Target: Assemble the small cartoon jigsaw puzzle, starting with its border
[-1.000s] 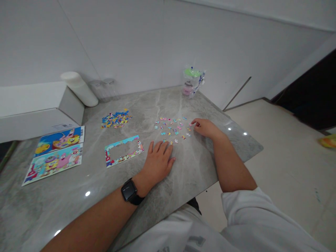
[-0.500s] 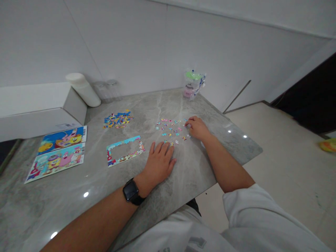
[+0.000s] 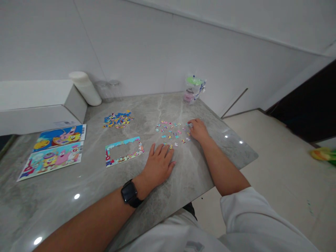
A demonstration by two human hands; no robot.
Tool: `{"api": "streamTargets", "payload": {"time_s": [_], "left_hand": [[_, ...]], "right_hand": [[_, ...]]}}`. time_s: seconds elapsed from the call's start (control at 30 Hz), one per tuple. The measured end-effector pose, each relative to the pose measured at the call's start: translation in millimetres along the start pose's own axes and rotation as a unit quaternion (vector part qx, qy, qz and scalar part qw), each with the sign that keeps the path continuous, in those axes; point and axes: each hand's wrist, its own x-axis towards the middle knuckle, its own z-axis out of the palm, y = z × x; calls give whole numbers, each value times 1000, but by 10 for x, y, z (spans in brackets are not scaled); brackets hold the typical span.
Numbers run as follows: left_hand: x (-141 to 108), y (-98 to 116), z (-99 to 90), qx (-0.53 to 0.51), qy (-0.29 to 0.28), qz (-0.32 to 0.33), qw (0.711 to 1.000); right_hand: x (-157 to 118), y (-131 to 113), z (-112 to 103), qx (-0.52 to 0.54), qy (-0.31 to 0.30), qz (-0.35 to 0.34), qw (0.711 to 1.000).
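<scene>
My left hand lies flat on the grey marbled table with its fingers spread, fingertips beside the nearest of several loose jigsaw pieces. Bent fingers of my right hand close at the right edge of that group, on a light blue puzzle piece at their tips; the hand partly hides it. To the left of my left hand is a puzzle frame with a cartoon border and an open middle. Farther back lies a heap of blue and yellow puzzle pieces.
Two cartoon picture cards lie at the left, before a white box. A white bottle leans against the box, near two clear glasses. A plastic bag with a pink and green item stands by the wall. The table edge is at right.
My right hand has shifted slightly at the right edge of the loose pieces, and a light blue piece now shows at its fingertips. My left hand stays flat. The view has tilted a little.
</scene>
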Motion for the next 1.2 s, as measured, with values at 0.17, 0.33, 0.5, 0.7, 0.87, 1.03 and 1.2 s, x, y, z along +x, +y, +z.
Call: {"api": "streamTargets", "payload": {"time_s": [0.17,0.33,0.5,0.7,0.87,1.03,1.2], "left_hand": [[1,7,-3,-4,-1,1,1000],[7,18,-33,-1,-6,-2,1000],[3,33,-51,-6,2,8,1000],[-20,33,-51,-6,5,20,1000],[-39,31,-61,-18,5,35,999],[-57,40,-72,-24,14,47,998],[-62,35,-70,-27,15,53,998]], "right_hand": [[1,-197,35,2,-38,-68,997],[-30,-285,-8,-23,-24,-42,999],[-61,-357,-22,-14,-23,-79,997],[-35,-425,2,-18,-22,-75,997],[-73,-476,-17,3,-11,-92,996],[-94,-610,-11,0,-20,-129,991],[100,-714,-71,-10,11,-117,993]]}}
